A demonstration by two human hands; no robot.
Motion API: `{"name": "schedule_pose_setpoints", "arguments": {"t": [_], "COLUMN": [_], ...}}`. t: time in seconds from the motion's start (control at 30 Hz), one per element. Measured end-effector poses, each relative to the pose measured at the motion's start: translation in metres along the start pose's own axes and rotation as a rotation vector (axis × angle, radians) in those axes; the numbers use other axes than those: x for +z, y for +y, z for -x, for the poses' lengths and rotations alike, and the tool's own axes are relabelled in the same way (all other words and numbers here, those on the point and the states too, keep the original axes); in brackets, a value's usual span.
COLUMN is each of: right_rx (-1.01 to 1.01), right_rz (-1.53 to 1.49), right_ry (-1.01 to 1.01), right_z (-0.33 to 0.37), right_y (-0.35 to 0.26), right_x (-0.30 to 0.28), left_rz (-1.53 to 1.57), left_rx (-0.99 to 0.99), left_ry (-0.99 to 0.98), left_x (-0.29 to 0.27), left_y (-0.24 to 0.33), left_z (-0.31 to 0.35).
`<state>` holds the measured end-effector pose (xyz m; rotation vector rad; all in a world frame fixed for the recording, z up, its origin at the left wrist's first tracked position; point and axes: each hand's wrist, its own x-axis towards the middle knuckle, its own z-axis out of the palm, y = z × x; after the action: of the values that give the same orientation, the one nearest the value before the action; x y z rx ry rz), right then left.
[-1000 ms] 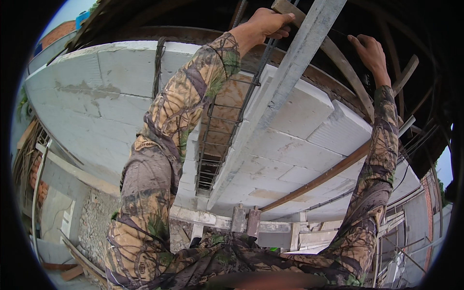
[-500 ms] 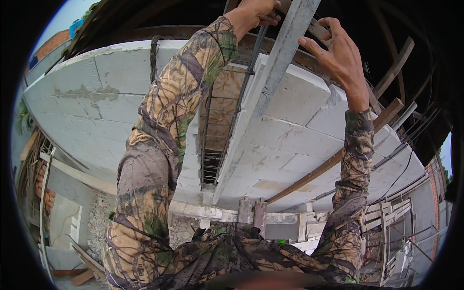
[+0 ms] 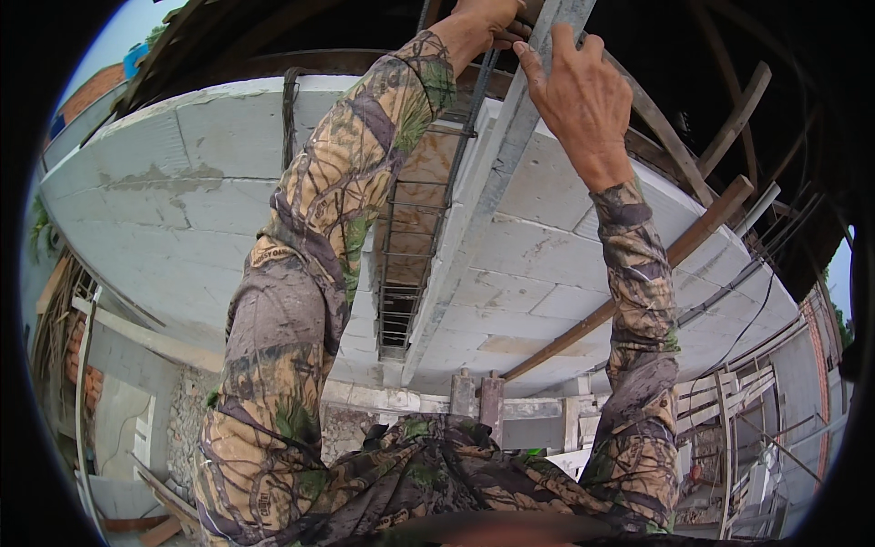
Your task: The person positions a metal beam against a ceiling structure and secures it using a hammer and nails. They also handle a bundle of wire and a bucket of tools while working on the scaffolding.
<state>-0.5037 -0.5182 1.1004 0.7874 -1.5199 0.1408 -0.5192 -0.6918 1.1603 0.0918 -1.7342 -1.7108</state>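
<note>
A long grey metal bar point(image 3: 492, 187) stands upright against the white block wall, beside the gap with the rebar cage point(image 3: 398, 237). My right hand point(image 3: 583, 105) grips its upper part, thumb on the near face and fingers bent over its right edge. At the top edge of the picture, my left hand point(image 3: 488, 23) is just left of the bar, above the rebar. Its fingers are curled, their tips close to the bar. What they hold, if anything, cannot be made out, and part of this hand lies beyond the picture.
White block wall point(image 3: 155, 173) runs to the left of the gap, with more block wall point(image 3: 533, 264) to the right. A wooden pole point(image 3: 629, 305) leans across the right part. Dark roof timbers point(image 3: 743, 118) stand above. Rubble point(image 3: 190, 410) lies low on the left.
My right hand has moved left from beside the bar and taken hold of it. The left hand stays near the same place, its fingers still curled.
</note>
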Motion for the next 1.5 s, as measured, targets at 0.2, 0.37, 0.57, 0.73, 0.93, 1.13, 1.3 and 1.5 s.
{"name": "schedule_pose_setpoints", "arguments": {"t": [0.2, 0.37, 0.57, 0.73, 0.93, 1.13, 1.3, 1.5], "right_rx": [0.094, 0.194, 0.391, 0.382, 0.362, 0.328, 0.313, 0.341], "right_rz": [-0.127, -0.356, -0.723, -0.767, -0.884, -0.860, -0.831, -0.889], "right_ry": [0.028, -0.017, -0.163, -0.198, -0.174, -0.136, -0.114, -0.140], "right_z": [-0.008, -0.013, -0.020, -0.021, -0.025, -0.021, -0.017, -0.016], "right_y": [0.022, 0.038, 0.045, 0.046, 0.054, 0.054, 0.053, 0.053], "right_x": [0.008, 0.011, 0.003, -0.002, -0.021, -0.029, -0.029, -0.027], "left_rz": [0.010, 0.045, -0.132, -0.502, -0.927, -1.442, -1.758, -1.906], "left_rx": [0.002, 0.029, 0.150, 1.019, 1.447, 1.506, 1.344, 1.346], "left_ry": [-0.051, -0.067, 0.039, 0.496, -0.063, -0.295, -0.508, -0.537], "left_x": [0.000, -0.004, -0.015, -0.021, -0.028, -0.013, 0.009, 0.026], "left_y": [-0.004, -0.012, -0.021, -0.026, 0.015, 0.068, 0.090, 0.100], "left_z": [-0.007, -0.008, 0.003, 0.036, 0.051, 0.047, 0.053, 0.057]}}
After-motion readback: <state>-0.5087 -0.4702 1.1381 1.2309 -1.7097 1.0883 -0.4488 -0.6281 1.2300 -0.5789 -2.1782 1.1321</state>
